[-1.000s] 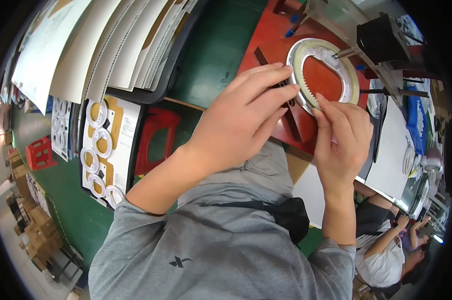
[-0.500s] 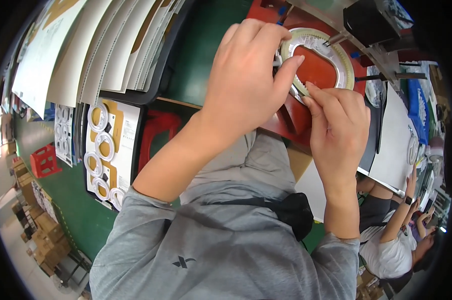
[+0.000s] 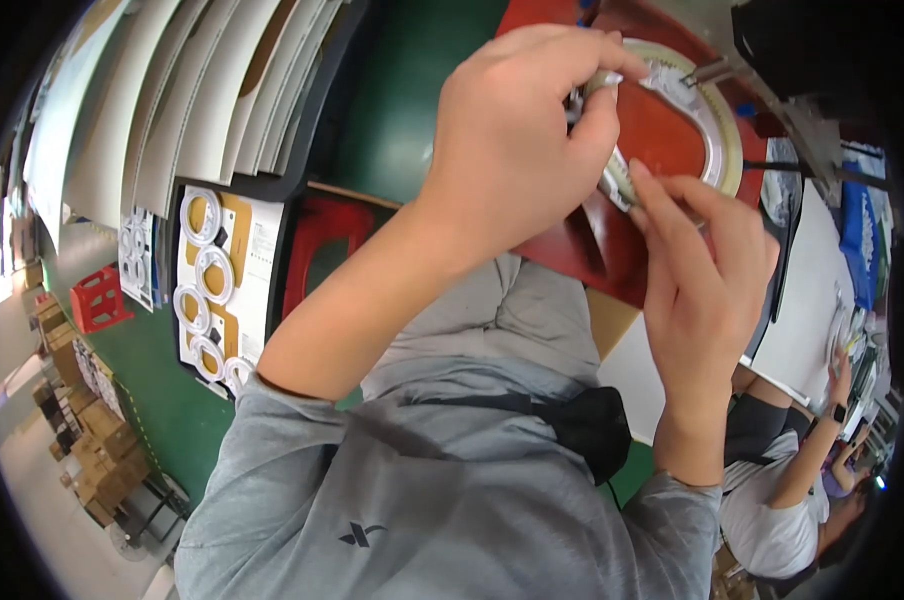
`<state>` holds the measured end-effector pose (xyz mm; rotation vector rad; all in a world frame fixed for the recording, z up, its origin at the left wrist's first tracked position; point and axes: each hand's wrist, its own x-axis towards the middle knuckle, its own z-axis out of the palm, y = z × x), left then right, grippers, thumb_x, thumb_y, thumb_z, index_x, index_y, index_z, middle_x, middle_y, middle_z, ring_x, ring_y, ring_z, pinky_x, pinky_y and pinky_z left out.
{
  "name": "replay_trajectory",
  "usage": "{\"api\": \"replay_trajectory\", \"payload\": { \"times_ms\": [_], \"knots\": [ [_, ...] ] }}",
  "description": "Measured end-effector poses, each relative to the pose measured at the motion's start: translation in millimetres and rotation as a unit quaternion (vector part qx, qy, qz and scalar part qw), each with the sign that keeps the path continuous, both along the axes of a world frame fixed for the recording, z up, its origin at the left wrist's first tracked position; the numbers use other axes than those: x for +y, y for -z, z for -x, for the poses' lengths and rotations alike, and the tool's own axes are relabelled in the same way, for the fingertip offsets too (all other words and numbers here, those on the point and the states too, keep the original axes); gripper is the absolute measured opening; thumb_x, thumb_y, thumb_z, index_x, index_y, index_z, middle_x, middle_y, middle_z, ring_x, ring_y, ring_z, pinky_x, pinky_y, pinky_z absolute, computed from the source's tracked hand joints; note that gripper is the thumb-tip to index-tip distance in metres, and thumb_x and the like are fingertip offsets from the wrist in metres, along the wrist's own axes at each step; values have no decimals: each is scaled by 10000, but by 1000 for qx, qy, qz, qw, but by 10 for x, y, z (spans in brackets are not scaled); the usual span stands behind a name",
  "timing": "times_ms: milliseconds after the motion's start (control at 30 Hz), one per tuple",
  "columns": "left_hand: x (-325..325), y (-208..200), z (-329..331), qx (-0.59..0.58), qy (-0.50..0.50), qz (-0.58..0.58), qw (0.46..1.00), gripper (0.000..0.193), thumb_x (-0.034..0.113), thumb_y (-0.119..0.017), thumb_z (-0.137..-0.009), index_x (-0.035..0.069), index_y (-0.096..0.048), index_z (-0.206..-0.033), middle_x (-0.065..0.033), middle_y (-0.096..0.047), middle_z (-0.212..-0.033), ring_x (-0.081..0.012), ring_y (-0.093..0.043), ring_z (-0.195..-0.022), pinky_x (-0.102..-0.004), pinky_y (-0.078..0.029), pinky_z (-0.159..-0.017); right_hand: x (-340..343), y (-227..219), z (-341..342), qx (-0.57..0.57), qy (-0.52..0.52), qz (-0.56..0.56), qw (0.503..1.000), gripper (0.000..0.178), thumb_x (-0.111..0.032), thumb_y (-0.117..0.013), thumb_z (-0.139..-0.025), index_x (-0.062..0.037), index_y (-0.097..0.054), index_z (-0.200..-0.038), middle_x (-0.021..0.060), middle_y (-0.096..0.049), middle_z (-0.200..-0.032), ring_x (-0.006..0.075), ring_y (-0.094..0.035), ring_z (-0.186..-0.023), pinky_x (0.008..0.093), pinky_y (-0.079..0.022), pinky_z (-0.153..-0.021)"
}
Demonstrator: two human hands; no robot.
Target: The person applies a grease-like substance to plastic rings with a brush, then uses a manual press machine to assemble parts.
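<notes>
A pale ring [image 3: 725,135] with a cream outer rim and a shiny white inner band lies on a red fixture [image 3: 662,132] at the bench. My left hand [image 3: 522,140] is closed at the ring's left side, its thumb and forefinger pinching a whitish section of the rim. At the ring's lower edge, my right hand [image 3: 707,265] pinches with thumb and forefinger against the rim. My fingers cover part of the ring's left and lower side, so the exact grip there is hidden.
Metal clamp parts [image 3: 712,72] reach over the ring from the right. White card sheets [image 3: 212,90] stand in a black tray at upper left. Below them, several white rings [image 3: 213,275] lie on a board beside a red stool [image 3: 322,245]. A co-worker [image 3: 772,510] sits at right.
The view has shifted slightly, and the ring appears larger and further right. My left fingers now pinch the rim more tightly; my right hand stays at the lower edge.
</notes>
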<state>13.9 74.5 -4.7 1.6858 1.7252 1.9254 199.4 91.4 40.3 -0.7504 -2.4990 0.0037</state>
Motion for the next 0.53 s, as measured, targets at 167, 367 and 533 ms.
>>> {"api": "replay_trajectory", "payload": {
  "times_ms": [167, 367, 533],
  "knots": [
    [-44, -26, 42, 22, 33, 72, 997, 208, -12, -690, -883, 51, -785, -1056, -119, -778, -1153, -154, -754, -880, -249, -588, -729, 25, 2, -49, 35, 8, 38, 999, 295, -76, -801, -846, -58, -773, -1139, 71, -731, -1087, 257, -666, -1008, 350, -446, -910],
    [-37, -24, 69, 26, 40, 69, 996, 202, -7, -693, -884, 56, -783, -1054, -125, -774, -1161, -189, -760, -897, -270, -600, -710, 344, 120, 96, 35, 98, 89, 991, 432, -195, -569, -1079, 35, -555, -1444, 217, -575, -1468, 373, -532, -1374, 412, -383, -1159],
    [6, -48, 49, 7, 54, 64, 996, 159, 4, -668, -860, 42, -763, -981, -169, -766, -1058, -335, -722, -1031, -416, -585, -864, 391, 140, 72, -29, 112, 112, 987, 560, -330, -586, -1068, 70, -515, -1454, 301, -503, -1513, 453, -460, -1426, 482, -368, -1175]
  ]
}}
